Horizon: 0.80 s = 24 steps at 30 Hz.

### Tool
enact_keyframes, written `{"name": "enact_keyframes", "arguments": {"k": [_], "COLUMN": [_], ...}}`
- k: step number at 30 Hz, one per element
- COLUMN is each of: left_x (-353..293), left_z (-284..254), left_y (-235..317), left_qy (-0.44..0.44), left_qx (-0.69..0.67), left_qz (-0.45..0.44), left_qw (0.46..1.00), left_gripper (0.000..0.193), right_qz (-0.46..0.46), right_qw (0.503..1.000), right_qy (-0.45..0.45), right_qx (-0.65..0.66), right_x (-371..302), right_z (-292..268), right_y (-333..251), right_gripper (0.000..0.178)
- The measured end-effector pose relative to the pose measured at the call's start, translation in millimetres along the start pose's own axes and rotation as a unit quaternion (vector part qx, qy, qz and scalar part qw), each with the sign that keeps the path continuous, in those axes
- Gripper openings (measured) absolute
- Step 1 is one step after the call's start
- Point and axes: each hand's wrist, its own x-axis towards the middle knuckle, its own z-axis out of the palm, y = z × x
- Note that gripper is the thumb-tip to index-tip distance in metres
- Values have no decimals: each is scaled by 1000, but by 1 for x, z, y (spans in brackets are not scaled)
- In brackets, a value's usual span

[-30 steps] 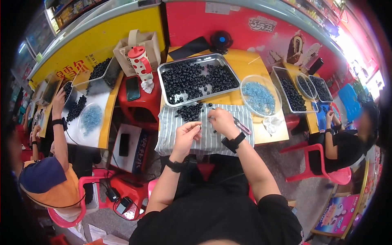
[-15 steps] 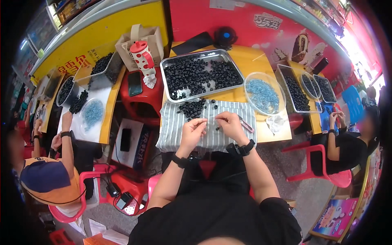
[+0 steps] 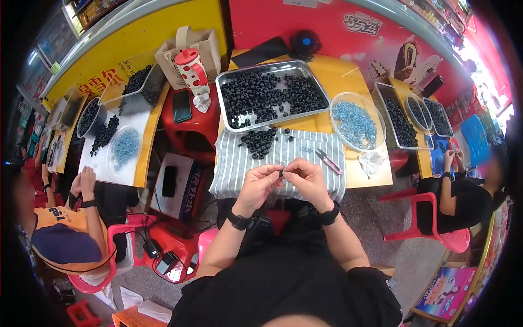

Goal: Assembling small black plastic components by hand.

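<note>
Over the striped cloth (image 3: 239, 163), left hand (image 3: 257, 185) and right hand (image 3: 306, 179) meet, each grip pinching 1 black bead (image 3: 281, 173).

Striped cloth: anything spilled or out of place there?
Nothing looks spilled. A loose pile of black beads sits on the striped cloth below the tray, with a few strays beside it. Small snips lie near its right edge.

A brown paper bag (image 3: 188, 52) stands at the far left of the yellow table. On the red stool beside it lies a dark phone (image 3: 181, 106). A white-and-blue box (image 3: 177, 185) sits nearer, another phone on top. A colourful carton (image 3: 447, 286) lies near right.
</note>
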Motion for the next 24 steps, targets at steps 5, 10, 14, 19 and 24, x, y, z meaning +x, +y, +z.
{"name": "enact_keyframes", "arguments": {"k": [5, 10, 14, 19, 24], "left_x": [-3, -7, -3, 9, 10], "left_z": [1, -2, -9, -19, -25], "left_y": [0, 4, 0, 3, 1], "left_qy": [-2, -42, -83, -13, 20], "left_qx": [23, 64, -14, -71, -82], "left_qz": [10, 6, -16, 16, 23], "left_qw": [1000, 997, 996, 997, 996], "left_gripper": [19, 18, 19, 19, 19], "right_qz": [-9, 26, 45, -50, -109], "right_qw": [999, 998, 996, 971, 928], "right_qy": [-31, -57, -44, 129, 52], "right_qx": [1, 23, 61, -196, -352], "right_x": [-1, -4, -2, 5, -2], "right_z": [-3, -5, -7, -40, -25], "right_y": [6, 0, -3, 9, 18], "right_gripper": [3, 5, 5, 4, 8]}}
